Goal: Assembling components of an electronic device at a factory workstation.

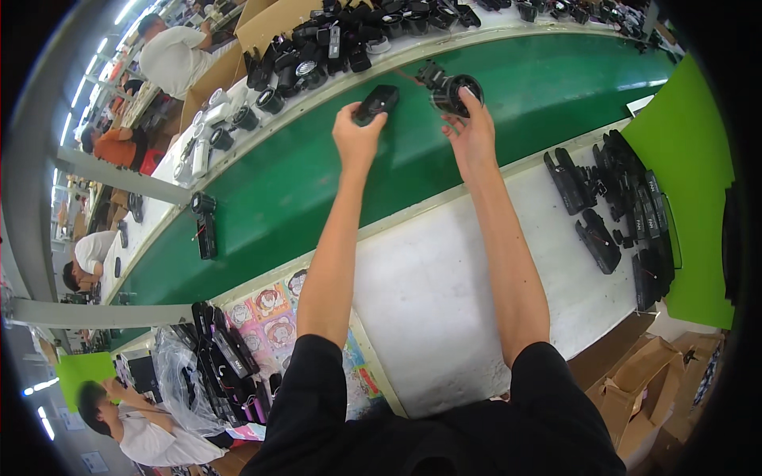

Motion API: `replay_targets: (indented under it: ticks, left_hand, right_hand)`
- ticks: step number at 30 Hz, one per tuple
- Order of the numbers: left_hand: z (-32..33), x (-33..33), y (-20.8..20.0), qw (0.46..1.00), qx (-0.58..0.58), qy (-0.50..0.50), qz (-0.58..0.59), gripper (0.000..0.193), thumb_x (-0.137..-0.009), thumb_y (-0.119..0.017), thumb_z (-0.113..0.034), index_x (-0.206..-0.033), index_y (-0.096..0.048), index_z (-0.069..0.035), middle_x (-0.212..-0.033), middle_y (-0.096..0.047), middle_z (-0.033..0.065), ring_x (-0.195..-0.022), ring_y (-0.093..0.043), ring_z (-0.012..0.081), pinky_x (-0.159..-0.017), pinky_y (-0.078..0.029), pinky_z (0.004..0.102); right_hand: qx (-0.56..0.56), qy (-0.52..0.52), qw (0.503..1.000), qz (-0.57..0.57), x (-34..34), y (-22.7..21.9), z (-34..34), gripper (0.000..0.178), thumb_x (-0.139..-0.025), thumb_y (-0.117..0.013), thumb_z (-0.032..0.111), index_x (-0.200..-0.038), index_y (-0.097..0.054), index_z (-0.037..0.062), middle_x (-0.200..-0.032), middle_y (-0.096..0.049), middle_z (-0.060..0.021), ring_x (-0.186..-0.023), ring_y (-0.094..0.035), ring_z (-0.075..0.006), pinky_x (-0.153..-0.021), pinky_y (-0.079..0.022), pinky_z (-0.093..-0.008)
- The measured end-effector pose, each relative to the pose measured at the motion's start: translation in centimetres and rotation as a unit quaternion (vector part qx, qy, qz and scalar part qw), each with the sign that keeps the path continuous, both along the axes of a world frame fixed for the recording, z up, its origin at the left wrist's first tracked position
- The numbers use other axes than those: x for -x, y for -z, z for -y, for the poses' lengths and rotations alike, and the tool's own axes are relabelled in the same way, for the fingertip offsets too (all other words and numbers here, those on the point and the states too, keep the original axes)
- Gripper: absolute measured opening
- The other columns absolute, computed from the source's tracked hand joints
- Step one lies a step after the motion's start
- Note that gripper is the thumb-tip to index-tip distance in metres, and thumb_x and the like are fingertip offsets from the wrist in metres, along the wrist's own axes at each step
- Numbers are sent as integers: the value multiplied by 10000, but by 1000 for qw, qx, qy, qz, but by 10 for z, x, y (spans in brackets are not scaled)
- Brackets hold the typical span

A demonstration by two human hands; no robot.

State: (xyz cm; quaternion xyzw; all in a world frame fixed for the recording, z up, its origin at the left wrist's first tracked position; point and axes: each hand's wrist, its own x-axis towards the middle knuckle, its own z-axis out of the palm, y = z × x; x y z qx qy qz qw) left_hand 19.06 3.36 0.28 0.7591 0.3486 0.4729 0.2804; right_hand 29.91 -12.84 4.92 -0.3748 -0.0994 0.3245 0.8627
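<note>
Black plastic fills both grips: left hand (359,136) fingers clamp a flat casing (375,103), right hand (471,131) fingers cup a round lens-like part (454,93), both held above the green belt (333,190) between the white surface (444,278) and far stock.

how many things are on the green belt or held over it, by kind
Flat black rectangular plastic part, in the left hand's grip: 1
Round black ring-shaped part with wires, in the right hand's grip: 1
Black assembled unit lying alone on the green conveyor belt, at its left: 1
Total: 3
</note>
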Motion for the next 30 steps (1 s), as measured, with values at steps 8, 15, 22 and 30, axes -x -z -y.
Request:
replay_targets:
  ticks: [8, 15, 22, 30]
  left_hand:
    - [60, 72, -61, 774, 469, 152, 397, 365, -877, -535, -363, -1053, -531, -43, -1021, -597, 99, -933, -575, 216, -746, -465, 384]
    - [130, 105, -34, 691, 606, 261, 296, 472, -901, -362, -410, -1110, -509, -13, -1059, -564, 136, -889, -573, 243, -618, -483, 349]
    - [127, 113, -25, 715, 554, 328, 272, 518, -849, -525, -303, -1234, -423, 29, -1154, -544, 191, -964, -596, 304, -621, -540, 331]
    - [133, 110, -35, 782, 505, 293, 219, 361, -846, -599, -173, -1095, -462, 51, -1062, -588, 209, -819, -639, 249, -577, -535, 295]
  right_hand:
    - [-59, -73, 995, -39, 12, -4, -5, 358, -821, -596, 403, -1005, -523, 104, -906, -561, -26, -824, -502, -141, -692, -419, -312]
    - [8, -187, 982, 30, 33, 11, -21, 296, -840, -577, 355, -971, -544, 91, -879, -586, -33, -790, -546, -150, -687, -438, -300]
    - [110, -244, 947, 177, 55, 0, -19, 308, -811, -599, 367, -985, -575, 114, -825, -566, 9, -702, -492, -76, -621, -376, -226]
    - [166, -281, 885, 332, 68, -12, -11, 264, -828, -584, 294, -991, -547, 90, -863, -565, -5, -776, -516, -88, -706, -421, -229]
